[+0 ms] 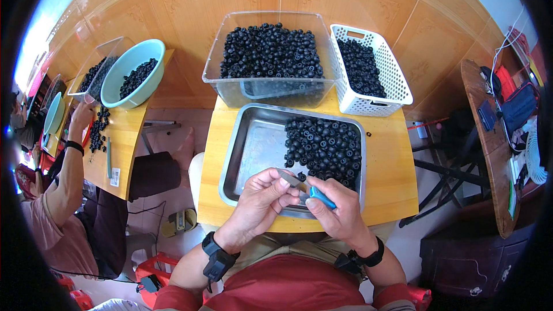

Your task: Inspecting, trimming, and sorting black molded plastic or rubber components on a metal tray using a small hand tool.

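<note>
Over the near edge of a metal tray (pixel 253 132), my two hands meet close together. My left hand (pixel 262 198) is closed, pinching a flat grey piece (pixel 294 179) whose kind I cannot make out. Closed around a blue-handled tool (pixel 321 197) is my right hand (pixel 340 210); the tool's working end is partly hidden by fingers. Many small black ring-shaped parts (pixel 325 147) lie heaped in the tray's right side, just beyond my hands. The tray's left side shows bare metal.
Behind the tray, a clear plastic bin (pixel 271 93) and a white perforated basket (pixel 397 89) hold more black parts. At left a co-worker's arm (pixel 63 178) reaches over another yellow table (pixel 124 155) with a pale green bowl (pixel 152 83). A brown side table (pixel 484 138) stands at right.
</note>
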`<state>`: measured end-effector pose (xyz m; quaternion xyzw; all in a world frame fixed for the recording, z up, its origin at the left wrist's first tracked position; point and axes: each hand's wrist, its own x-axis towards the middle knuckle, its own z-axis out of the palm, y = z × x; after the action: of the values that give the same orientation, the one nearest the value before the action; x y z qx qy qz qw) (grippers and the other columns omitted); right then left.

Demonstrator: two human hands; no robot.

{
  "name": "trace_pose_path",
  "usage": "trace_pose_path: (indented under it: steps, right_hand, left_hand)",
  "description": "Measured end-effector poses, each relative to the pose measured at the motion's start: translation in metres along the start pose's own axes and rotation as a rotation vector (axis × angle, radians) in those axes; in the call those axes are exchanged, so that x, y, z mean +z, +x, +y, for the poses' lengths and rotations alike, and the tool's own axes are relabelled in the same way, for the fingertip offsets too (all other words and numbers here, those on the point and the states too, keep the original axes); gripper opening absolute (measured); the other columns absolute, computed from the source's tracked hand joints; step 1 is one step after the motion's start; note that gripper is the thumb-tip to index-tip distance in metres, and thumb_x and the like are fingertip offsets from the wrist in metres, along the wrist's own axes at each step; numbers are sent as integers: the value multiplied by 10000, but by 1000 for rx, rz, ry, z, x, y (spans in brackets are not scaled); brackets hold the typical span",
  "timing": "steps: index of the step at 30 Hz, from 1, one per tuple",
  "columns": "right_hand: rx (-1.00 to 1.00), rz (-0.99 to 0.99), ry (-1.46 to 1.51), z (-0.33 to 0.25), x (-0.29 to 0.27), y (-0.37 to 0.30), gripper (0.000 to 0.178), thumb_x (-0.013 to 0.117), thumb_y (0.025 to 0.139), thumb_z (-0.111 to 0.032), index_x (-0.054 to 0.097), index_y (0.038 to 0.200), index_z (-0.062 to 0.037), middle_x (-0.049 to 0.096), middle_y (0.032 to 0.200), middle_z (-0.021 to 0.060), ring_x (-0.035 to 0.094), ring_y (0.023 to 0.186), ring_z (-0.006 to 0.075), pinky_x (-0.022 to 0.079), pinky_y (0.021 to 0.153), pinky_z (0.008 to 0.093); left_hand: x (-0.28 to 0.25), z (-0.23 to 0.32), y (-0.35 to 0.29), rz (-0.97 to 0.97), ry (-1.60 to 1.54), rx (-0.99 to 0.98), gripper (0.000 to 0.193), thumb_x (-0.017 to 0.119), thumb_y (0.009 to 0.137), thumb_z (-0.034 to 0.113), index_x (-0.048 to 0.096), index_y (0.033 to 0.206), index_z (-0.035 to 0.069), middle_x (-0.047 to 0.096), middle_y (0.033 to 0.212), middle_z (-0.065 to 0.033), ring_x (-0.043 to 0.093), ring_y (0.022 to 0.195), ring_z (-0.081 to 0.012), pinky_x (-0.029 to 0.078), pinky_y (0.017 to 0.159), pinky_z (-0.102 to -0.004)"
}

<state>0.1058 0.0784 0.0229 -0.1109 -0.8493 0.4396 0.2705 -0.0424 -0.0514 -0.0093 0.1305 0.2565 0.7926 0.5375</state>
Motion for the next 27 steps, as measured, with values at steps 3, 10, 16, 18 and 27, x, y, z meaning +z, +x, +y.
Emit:
trace_pose_path:
  steps: [3, 10, 16, 18, 27]
  right_hand:
    - [-41, 18, -86, 1, 1, -1, 397, 706, 907, -261, 639, 1191, 9, 628, 783, 129, 621, 611, 231, 488, 548, 326]
    - [-100, 20, -182, -1, 1, -4, 391, 748, 863, -239, 658, 1171, -16, 603, 726, 108, 606, 573, 234, 472, 511, 345]
    - [-95, -3, -181, -8, -1, -4, 356, 744, 865, -212, 670, 1150, -12, 615, 725, 116, 614, 584, 242, 476, 524, 340]
    - [-65, 56, -186, -1, 0, -2, 340, 736, 872, -201, 673, 1142, -4, 630, 748, 125, 625, 603, 234, 481, 542, 332]
    - [95, 27, 37, -15, -3, 4, 373, 746, 875, -202, 666, 1149, 38, 700, 884, 167, 675, 723, 188, 518, 647, 290]
  left_hand:
    - [-2, -1, -1, 3, -22, 15, 167, 591, 983, 101, 630, 1120, 13, 694, 998, -100, 698, 881, -171, 610, 798, -310]
    - [-4, -1, -7, 8, -33, 19, 177, 594, 979, 100, 622, 1125, 3, 695, 1007, -111, 701, 880, -184, 609, 798, -305]
    - [-4, 0, -12, 39, 0, 22, 138, 619, 961, 103, 613, 1060, 8, 679, 999, -152, 697, 852, -208, 613, 744, -311]
    - [-3, 2, -14, 37, -9, 16, 128, 621, 962, 111, 621, 1038, 8, 680, 970, -150, 684, 822, -192, 603, 730, -303]
    - [10, 6, -17, 86, 73, 38, 149, 622, 974, 160, 633, 1020, 20, 684, 926, -97, 664, 778, -140, 586, 726, -264]
